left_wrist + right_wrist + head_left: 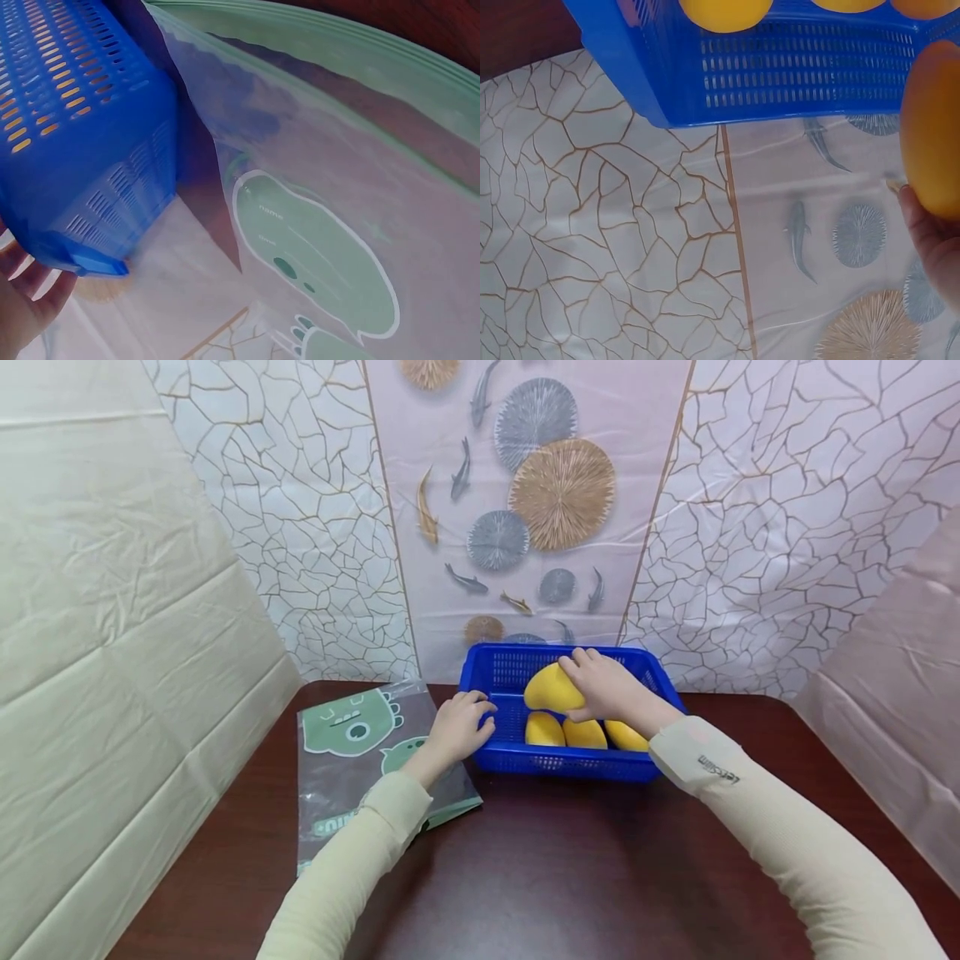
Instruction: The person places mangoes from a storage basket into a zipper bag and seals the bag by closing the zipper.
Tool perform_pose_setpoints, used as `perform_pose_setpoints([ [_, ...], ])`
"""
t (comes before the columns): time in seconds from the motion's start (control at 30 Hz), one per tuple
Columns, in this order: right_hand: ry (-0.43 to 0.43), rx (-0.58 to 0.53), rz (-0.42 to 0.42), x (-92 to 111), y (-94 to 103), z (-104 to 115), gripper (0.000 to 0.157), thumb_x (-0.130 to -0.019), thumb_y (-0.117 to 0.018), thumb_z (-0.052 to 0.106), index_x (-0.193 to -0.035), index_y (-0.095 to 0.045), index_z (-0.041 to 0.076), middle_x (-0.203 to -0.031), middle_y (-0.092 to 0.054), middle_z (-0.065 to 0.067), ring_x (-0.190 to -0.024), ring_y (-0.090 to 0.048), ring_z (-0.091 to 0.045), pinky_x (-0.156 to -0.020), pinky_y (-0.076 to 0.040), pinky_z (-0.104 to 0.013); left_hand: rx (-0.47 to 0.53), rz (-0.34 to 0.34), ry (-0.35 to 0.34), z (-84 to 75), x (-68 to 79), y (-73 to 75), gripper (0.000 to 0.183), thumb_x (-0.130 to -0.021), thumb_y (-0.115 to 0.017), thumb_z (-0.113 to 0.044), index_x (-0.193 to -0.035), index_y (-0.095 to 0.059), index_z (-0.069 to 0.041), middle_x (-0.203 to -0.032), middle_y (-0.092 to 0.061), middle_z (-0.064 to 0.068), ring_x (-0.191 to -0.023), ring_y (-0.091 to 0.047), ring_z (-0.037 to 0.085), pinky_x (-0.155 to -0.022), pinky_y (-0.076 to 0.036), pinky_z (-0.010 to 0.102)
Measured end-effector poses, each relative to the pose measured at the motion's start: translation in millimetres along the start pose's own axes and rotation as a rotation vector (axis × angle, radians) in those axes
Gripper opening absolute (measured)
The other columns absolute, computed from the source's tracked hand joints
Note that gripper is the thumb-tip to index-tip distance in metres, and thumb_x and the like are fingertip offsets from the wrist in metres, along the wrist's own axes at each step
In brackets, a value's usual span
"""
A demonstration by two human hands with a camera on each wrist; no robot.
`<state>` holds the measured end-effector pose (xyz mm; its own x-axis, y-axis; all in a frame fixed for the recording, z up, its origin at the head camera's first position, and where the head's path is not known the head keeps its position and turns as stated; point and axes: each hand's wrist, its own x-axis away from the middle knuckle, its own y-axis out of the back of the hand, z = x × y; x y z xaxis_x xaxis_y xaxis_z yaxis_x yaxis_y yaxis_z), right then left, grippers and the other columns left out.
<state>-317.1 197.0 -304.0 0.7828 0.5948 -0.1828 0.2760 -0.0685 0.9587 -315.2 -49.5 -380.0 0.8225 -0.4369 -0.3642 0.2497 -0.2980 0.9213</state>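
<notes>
My right hand (603, 687) holds a yellow mango (553, 687) over the blue plastic basket (555, 763), fingers on its top and thumb low on its side. In the right wrist view the same mango (934, 135) appears raised clear of the others. Below it, more mangoes (545, 729) lie along the basket's near side; the right hand and wrist partly cover that end. At the basket's left end, my left hand (459, 727) grips the rim, its fingers curled over the edge, as the left wrist view also shows at the basket rim (75, 259).
A clear zip bag (322, 777) with green cartoon prints lies flat on the dark table (540, 860), left of the basket and partly under my left forearm. Its green zip edge (360, 45) shows close up. A patterned cloth (525, 602) hangs behind the table.
</notes>
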Motion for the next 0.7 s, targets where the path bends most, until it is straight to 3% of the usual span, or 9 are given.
perform_pose_setpoints([
  [0.23,-0.012,-0.102,-0.055,10.8,1.7,0.7,0.075,-0.073,-0.077,0.037,-0.135,-0.048,0.007,-0.115,-0.050,-0.024,-0.093,-0.049,-0.035,-0.072,-0.049,-0.046,0.048,-0.028,-0.035,-2.7,9.4,8.6,0.028,-0.092,-0.055,-0.023,-0.115,-0.067,-0.012,-0.120,-0.062,0.007,-0.109,-0.058,0.024,-0.087,-0.052,0.039],
  [0.43,-0.049,-0.146,-0.091,19.7,-0.5,2.9,0.075,-0.074,-0.076,0.037,-0.135,-0.047,0.005,-0.116,-0.049,-0.023,-0.094,-0.049,-0.034,-0.074,-0.049,-0.046,0.080,-0.087,-0.096,-2.2,24.4,12.8,0.027,-0.090,-0.057,-0.020,-0.114,-0.067,-0.011,-0.117,-0.063,0.008,-0.106,-0.060,0.025,-0.084,-0.053,0.039],
  [0.7,-0.078,-0.169,-0.261,36.9,-11.2,11.9,0.074,-0.074,-0.077,0.038,-0.133,-0.047,0.005,-0.107,-0.051,-0.022,-0.090,-0.047,-0.034,-0.068,-0.044,-0.041,0.103,-0.108,-0.127,0.2,44.9,13.9,0.028,-0.089,-0.058,-0.019,-0.115,-0.066,-0.012,-0.114,-0.065,0.007,-0.104,-0.061,0.023,-0.085,-0.052,0.039],
])
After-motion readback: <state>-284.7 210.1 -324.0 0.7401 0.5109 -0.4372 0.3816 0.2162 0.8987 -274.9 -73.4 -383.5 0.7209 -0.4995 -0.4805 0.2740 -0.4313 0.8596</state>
